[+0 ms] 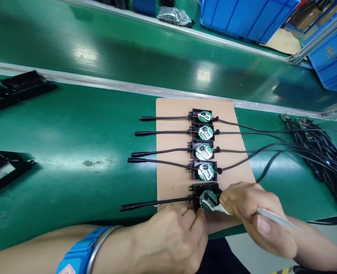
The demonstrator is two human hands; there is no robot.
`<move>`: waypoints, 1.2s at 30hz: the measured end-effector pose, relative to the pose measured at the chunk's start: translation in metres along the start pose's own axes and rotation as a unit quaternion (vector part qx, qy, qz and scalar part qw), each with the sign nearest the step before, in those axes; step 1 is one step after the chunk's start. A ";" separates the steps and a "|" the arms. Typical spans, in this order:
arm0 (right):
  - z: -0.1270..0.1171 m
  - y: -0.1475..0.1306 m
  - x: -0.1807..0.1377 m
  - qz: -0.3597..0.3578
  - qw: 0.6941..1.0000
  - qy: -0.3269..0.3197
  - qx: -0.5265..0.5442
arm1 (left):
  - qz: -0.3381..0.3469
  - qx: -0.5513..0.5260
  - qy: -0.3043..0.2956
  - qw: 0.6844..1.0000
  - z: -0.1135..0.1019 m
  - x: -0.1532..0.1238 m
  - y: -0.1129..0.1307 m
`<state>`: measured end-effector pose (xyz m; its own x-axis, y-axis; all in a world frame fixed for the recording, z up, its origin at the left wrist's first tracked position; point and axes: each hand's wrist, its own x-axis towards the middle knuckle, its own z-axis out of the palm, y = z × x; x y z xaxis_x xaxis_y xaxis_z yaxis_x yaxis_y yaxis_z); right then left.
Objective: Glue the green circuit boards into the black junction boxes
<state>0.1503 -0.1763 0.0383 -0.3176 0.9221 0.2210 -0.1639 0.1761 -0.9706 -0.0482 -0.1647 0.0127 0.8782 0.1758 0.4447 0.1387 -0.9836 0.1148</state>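
Note:
The nearest black plastic box [197, 188] lies on a cardboard sheet [171, 182], with a round green circuit board [208, 198] in it. My right hand [254, 213] is closed around a slim white tool [275, 217], whose white tip touches or nearly touches that board. At the box's near edge, my left hand [175, 236] has its fingers curled in; the fingertips are hidden, so what they grip does not show. Beyond, several similar boxes form a column, each with a board bearing white paste, such as the board [206, 171] in the second box.
Black cables with plugs [139, 160] run left from the boxes. Other cables lead right to a cable bundle [319, 148]. Black housings [2, 171] lie at the left of the green bench [99, 129]. Blue crates [245, 19] stand behind the bench rail.

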 end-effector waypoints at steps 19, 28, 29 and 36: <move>-0.003 0.002 0.021 0.033 0.999 -0.008 -0.004 | -0.008 -0.009 -0.014 1.000 -0.002 0.000 0.000; 0.017 0.009 0.028 0.045 0.991 0.032 0.120 | -0.006 -0.002 -0.023 1.000 -0.002 0.000 0.001; 0.018 0.010 0.028 0.044 0.992 0.031 0.114 | -0.006 -0.004 -0.021 1.000 -0.002 0.000 0.001; 0.010 0.013 0.031 0.012 0.998 -0.032 0.045 | -0.009 -0.005 -0.018 1.000 -0.001 0.001 0.000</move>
<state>0.1285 -0.1490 0.0332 -0.3810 0.9011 0.2070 -0.2384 0.1206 -0.9637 -0.0480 -0.1649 0.0139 0.8915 0.1918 0.4103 0.1504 -0.9799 0.1312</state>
